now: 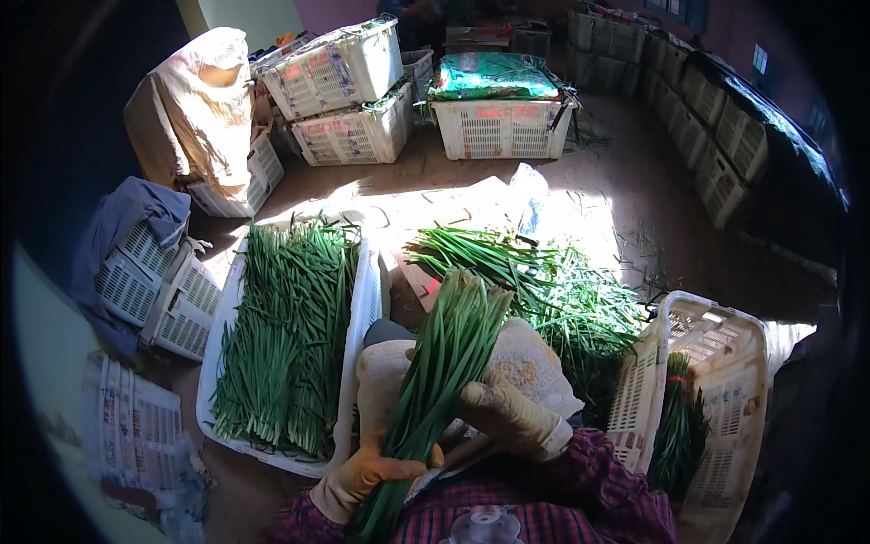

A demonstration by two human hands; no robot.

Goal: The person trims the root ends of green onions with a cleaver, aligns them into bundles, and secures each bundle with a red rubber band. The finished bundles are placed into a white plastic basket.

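Note:
A thick bundle of green garlic chives [442,367] lies slantwise over my lap, its pale cut ends pointing up and away. My gloved left hand [374,472] grips the lower, leafy part, thumb across the leaves. My right hand [513,415], in a worn glove, is at the bundle's right side; its fingers are partly hidden, so its hold cannot be told. Beneath the bundle a pale cloth [537,360] covers my knees. To the left stands a white plastic crate [204,381] filled with chives [285,340]. Loose chives [571,292] lie in a heap beyond my right knee.
On the right a tilted plastic crate [731,401] holds a bundle with a red band [680,415]. Stacked crates [160,285] stand at the left and along the right wall [720,136]. A green sack [496,76] tops a crate ahead [503,129]. Scraps litter the floor.

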